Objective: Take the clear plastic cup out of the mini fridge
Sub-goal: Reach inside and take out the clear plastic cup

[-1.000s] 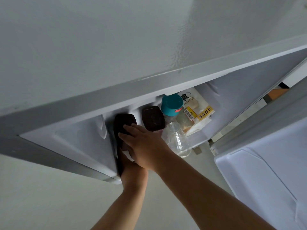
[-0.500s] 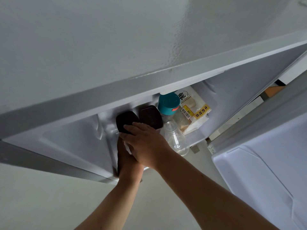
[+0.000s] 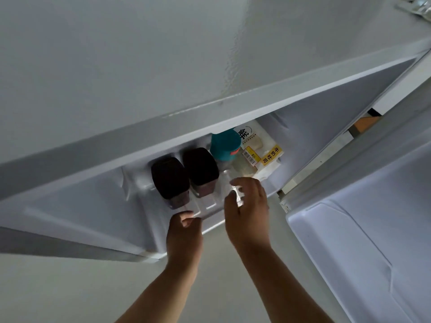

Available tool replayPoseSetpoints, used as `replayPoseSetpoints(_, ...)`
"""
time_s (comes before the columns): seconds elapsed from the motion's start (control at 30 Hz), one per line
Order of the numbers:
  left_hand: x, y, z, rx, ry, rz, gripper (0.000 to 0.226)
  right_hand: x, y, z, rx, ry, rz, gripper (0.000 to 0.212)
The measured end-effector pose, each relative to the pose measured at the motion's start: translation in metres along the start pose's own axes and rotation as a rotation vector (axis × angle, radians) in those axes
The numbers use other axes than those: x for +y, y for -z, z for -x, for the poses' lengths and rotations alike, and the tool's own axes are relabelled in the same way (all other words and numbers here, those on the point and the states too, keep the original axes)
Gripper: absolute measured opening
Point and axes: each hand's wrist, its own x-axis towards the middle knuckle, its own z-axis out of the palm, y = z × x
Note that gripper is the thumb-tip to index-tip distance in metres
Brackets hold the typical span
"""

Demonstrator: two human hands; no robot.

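1. Fridge [image 3: 210, 110]: white, open. Door [image 3: 349, 264] swung out at R, inner liner showing.

2. Cup [image 3: 236, 194]: clear plastic, inside fridge, near front of compartment. Sits just R of the 2 jars, on the near side of the bottle. Blurred and mostly covered by hand, so outline is hard to read.

3. R hand [image 3: 248, 206]: reaches into fridge from lower R. Thumb on L side of cup, fingers curled over its top and R side, gripping it.

4. L hand [image 3: 184, 231]: at fridge's front lip, near side of L jar. Fingers curled in toward palm; can't tell if they hold anything.

5. L jar [image 3: 169, 178], R jar [image 3: 200, 165]: dark lids, clear walls w/ dark contents, side by side, close together, at L of compartment.

6. Bottle [image 3: 225, 145]: teal cap, just R of R jar, farther in than cup.

7. Bag [image 3: 261, 155]: white bread pkg w/ yellow label and barcode, at back R, just beside bottle.
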Motion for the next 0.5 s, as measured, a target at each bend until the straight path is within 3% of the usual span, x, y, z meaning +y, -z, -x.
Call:
replayPoseSetpoints(0.1, 0.008, -0.009, 0.005, -0.123, -0.073, -0.034, 0.029, 0.031, 0.020, 0.000, 0.079, -0.459, -0.071, 0.030)
replayPoseSetpoints(0.23, 0.026, -0.026, 0.005, -0.244, -0.094, -0.014, 0.058, 0.050, 0.029, -0.011, -0.025, -0.801, -0.114, 0.045)
replayPoseSetpoints(0.4, 0.034, -0.035, 0.001, -0.271, -0.110, -0.052, 0.076, 0.050, 0.025, -0.012, -0.064, -1.025, -0.355, 0.046)
replayPoseSetpoints(0.5, 0.032, -0.036, -0.002, -0.281, -0.154, -0.082, 0.066, 0.051, 0.023, -0.008, -0.050, -1.101, -0.373, 0.023)
